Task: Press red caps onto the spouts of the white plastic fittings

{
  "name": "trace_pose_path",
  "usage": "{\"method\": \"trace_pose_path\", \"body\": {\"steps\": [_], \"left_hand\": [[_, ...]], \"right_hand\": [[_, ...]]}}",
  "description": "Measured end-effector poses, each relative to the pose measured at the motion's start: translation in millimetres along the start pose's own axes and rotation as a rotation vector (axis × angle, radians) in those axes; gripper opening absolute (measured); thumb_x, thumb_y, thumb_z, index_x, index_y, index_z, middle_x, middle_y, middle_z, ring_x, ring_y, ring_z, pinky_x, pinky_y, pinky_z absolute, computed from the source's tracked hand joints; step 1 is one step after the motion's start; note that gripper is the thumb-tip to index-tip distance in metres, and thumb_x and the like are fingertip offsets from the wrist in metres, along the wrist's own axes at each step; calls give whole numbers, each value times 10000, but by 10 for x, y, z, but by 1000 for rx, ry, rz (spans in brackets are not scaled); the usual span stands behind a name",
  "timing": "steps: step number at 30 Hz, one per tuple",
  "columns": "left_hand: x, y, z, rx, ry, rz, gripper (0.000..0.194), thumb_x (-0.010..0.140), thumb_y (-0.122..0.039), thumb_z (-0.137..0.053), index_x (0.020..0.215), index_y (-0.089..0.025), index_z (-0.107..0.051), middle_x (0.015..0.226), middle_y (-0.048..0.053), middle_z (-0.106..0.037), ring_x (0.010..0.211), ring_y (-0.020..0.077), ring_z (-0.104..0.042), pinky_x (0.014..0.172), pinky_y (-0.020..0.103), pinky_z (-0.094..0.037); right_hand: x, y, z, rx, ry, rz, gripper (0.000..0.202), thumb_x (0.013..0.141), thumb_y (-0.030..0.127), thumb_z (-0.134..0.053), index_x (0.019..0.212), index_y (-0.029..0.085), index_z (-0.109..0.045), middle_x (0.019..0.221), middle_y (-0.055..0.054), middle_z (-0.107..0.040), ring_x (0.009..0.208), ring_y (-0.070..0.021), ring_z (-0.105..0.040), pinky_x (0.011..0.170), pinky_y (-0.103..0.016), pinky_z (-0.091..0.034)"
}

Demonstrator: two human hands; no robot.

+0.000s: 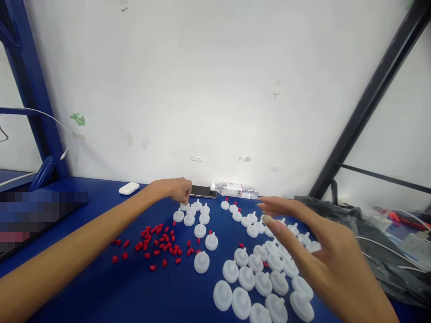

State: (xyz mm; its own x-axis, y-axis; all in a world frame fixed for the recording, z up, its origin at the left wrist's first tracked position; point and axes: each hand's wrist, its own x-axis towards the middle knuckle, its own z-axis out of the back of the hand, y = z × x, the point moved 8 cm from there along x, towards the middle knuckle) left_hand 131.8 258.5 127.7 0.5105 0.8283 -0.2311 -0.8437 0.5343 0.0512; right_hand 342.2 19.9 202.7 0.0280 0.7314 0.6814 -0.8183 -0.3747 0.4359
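White cap below frame centre: keep level, avoid nudging neighbouring caps. Curled over it with left hand, cannot tell if pinching; spread wide with right hand, lower right.

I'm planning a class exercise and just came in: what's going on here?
A person's left hand is down at a white piece on the blue table. The right hand, open, hovers by more white pieces. Loose red caps lie scattered, mostly left of centre; a few white pieces near the bottle appear to be capped in red.
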Motion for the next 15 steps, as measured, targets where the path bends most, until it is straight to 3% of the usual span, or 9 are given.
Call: {"method": "trace_pose_path", "body": {"steps": [3,5,10,15], "left_hand": [[-53,-20,133,11,-110,49,309,995,-441,-630,1082,-149,-680,1049,64,-708,915,199,-691,836,409,-591],[-94,-142,265,18,-221,49,320,1008,-444,-604,1099,-147,-677,1068,71,-704,953,213,-688,875,438,-579],[30,-797,442,-26,-388,-163,319,1018,-394,-599,1241,-170,-641,1221,90,-676,1076,239,-668,947,474,-559],[381,-1258,310,-31,-368,-279,320,991,-351,-650,1249,-161,-635,1250,98,-661,1079,245,-668,923,468,-579]], "right_hand": [[6,22,-1,-4,10,37,255,965,428,-640,1215,428,-689,1082,39,-786,982,-213,-768,374,-137,-560],[19,31,5,-9,11,47,253,961,421,-649,1211,436,-686,1076,53,-787,982,-201,-765,371,-130,-551],[39,52,26,-35,1,29,217,976,426,-636,1185,460,-680,1078,96,-785,1006,-154,-743,448,-118,-555],[15,58,22,-36,-1,16,186,985,423,-628,1161,465,-670,1080,122,-785,1018,-117,-733,504,-101,-547]]}}
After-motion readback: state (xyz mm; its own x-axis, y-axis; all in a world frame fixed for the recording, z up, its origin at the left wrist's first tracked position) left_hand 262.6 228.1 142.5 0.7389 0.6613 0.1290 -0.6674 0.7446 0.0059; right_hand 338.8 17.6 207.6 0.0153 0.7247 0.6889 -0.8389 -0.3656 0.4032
